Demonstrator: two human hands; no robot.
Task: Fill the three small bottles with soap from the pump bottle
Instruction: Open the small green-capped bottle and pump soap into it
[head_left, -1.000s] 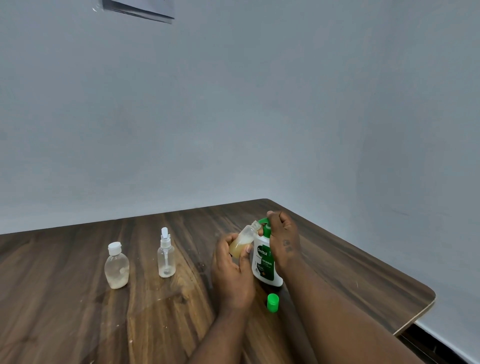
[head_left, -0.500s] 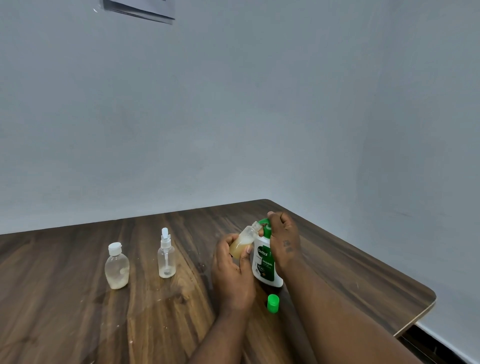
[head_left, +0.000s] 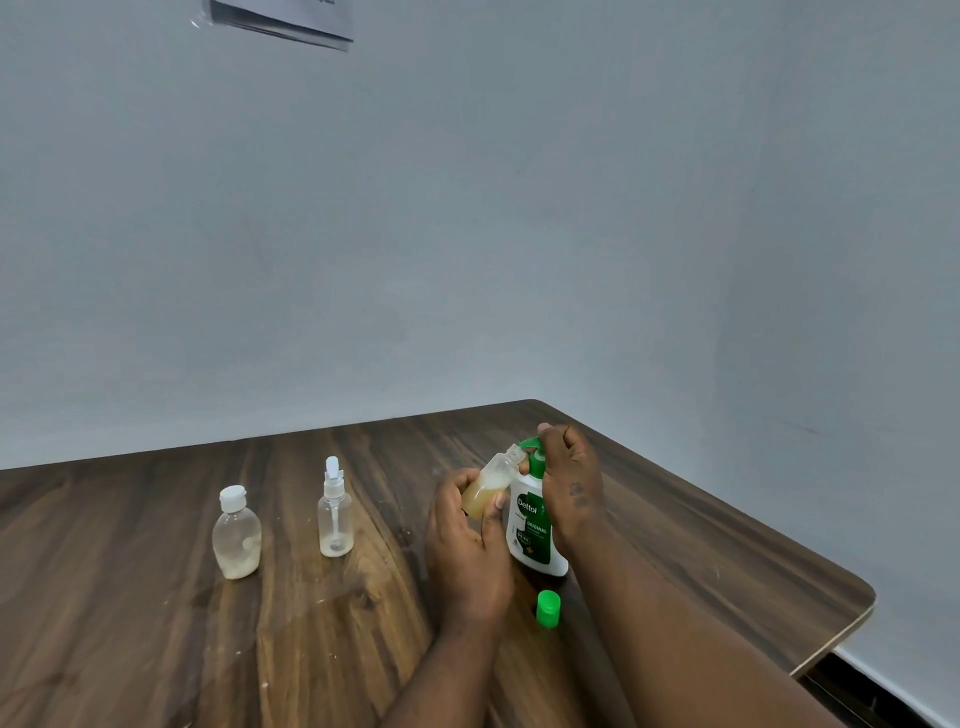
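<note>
My left hand (head_left: 465, 540) holds a small clear bottle (head_left: 492, 483) tilted, its open mouth up against the green nozzle of the pump bottle (head_left: 535, 525). Yellowish soap fills the small bottle's lower half. My right hand (head_left: 569, 478) rests over the green pump head and grips the white, green-labelled pump bottle, which stands on the wooden table (head_left: 156, 623). A loose green cap (head_left: 548, 609) lies on the table just in front of the pump bottle. A small capped bottle (head_left: 236, 535) and a small spray bottle (head_left: 335, 512) stand upright to the left, each with a little pale residue at the bottom.
The table's rounded right corner (head_left: 862, 597) and right edge run close beside my right forearm. Grey walls rise behind and to the right. A sheet of paper (head_left: 280, 18) is stuck high on the back wall.
</note>
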